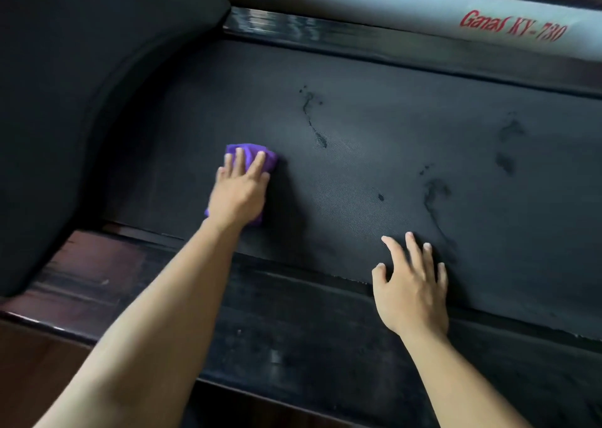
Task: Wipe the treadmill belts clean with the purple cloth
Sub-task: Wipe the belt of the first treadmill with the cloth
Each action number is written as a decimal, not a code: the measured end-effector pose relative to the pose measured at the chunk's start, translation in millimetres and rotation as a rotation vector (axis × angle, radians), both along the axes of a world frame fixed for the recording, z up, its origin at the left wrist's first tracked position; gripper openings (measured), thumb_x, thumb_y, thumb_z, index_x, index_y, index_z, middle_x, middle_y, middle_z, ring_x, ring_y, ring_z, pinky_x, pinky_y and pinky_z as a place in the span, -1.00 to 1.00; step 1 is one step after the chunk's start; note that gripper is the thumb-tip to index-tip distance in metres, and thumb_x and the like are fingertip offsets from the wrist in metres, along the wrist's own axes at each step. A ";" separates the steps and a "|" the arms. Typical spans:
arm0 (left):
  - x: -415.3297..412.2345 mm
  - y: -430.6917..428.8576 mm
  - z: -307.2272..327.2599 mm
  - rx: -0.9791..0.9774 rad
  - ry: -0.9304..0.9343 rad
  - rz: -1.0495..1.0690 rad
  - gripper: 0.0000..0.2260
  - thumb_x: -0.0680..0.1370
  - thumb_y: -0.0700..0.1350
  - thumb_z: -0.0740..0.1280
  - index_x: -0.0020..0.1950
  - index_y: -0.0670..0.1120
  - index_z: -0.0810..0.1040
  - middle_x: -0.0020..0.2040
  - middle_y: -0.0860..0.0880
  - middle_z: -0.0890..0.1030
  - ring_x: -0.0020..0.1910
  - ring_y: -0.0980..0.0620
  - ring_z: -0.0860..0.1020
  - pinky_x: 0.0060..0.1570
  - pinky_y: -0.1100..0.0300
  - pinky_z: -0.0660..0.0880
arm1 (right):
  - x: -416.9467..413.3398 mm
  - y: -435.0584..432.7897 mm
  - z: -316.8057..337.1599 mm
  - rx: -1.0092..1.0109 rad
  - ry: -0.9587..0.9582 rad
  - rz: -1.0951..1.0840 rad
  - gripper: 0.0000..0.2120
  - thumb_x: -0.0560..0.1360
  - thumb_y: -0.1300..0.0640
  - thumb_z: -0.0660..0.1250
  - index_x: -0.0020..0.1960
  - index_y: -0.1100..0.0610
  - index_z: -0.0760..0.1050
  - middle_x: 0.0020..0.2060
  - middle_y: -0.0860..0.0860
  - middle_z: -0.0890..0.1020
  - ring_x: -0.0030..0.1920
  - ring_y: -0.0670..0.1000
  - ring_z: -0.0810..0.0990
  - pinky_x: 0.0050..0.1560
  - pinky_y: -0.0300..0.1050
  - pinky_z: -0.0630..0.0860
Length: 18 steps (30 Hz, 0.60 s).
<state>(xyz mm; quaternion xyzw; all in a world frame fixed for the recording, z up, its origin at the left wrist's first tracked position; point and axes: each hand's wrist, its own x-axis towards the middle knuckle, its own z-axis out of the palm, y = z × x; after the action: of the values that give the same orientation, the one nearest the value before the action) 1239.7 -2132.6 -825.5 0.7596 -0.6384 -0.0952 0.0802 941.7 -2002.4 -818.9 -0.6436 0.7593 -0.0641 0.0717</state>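
The dark textured treadmill belt (374, 167) fills the middle of the head view and carries several dark wet streaks and spots. My left hand (239, 193) lies flat on the purple cloth (268, 160), pressing it onto the left part of the belt; the cloth shows beyond my fingertips and under my wrist. My right hand (412, 284) rests with spread fingers on the belt's near edge, holding nothing.
A black motor cover (81, 85) curves along the left. The near side rail (309, 330) is dusty black. A grey far rail (423, 11) bears red lettering. Wooden floor (32, 362) shows at bottom left.
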 end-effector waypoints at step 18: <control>11.7 29.0 -3.9 -0.025 -0.020 -0.109 -0.55 0.67 0.03 -0.01 0.57 0.05 0.08 0.60 -0.09 -0.01 0.55 -0.24 -0.10 0.49 -0.13 -0.03 | -0.3 0.3 -2.6 -0.016 -0.003 0.005 -0.51 0.55 -0.03 0.19 0.48 -0.14 0.30 0.56 0.01 0.22 0.56 0.16 0.14 0.51 0.24 0.09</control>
<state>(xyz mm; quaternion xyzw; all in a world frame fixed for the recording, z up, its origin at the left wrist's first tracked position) 1251.4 -2103.6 -829.4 0.7235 -0.6808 -0.0840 0.0780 941.4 -2002.1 -821.5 -0.6460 0.7570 -0.0709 0.0681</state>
